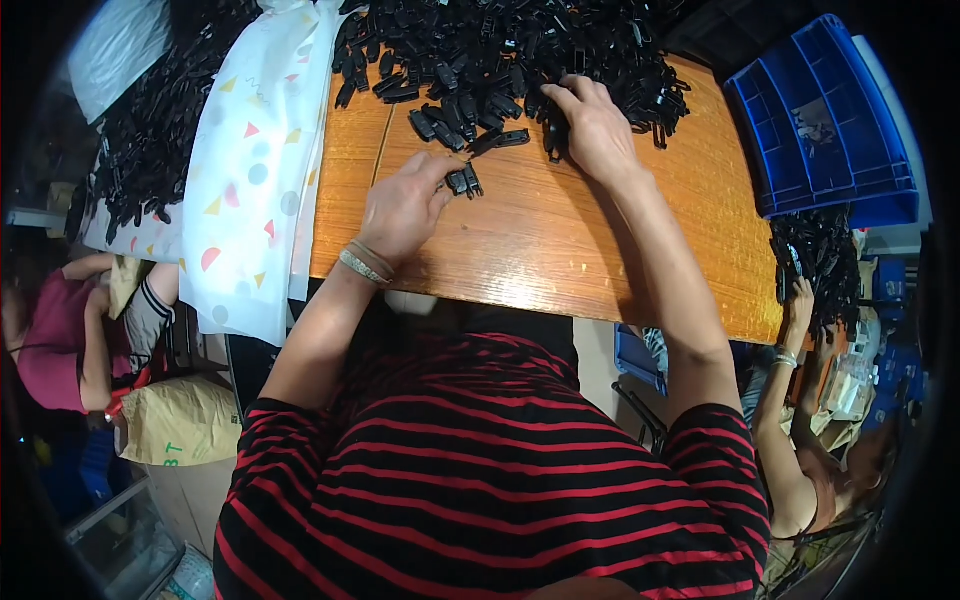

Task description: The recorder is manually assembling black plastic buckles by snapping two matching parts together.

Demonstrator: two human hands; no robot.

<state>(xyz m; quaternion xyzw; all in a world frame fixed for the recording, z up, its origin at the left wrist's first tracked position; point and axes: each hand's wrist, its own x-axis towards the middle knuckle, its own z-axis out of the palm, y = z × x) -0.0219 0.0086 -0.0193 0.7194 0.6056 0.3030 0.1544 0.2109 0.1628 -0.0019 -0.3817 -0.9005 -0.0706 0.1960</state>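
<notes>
My left hand (405, 205) is over the near left part of the wooden table (480, 255), thumb and fingers closed at a small black plastic clip-like part (464, 181). A bracelet circles that wrist. Farther right, my right hand (598, 130) reaches into the near edge of a large pile of similar black parts (470, 60). Its fingers bend down together among them; what lies between the fingertips is hidden. A few loose black parts (500, 140) lie between my two hands.
A patterned plastic sheet (245, 180) hangs over the table's left edge. Right of the table stands a blue crate (825, 120). More black parts (820, 255) are heaped beside a co-worker's arm (785, 380). Another person (60, 340) sits at the left near a brown sack (185, 420).
</notes>
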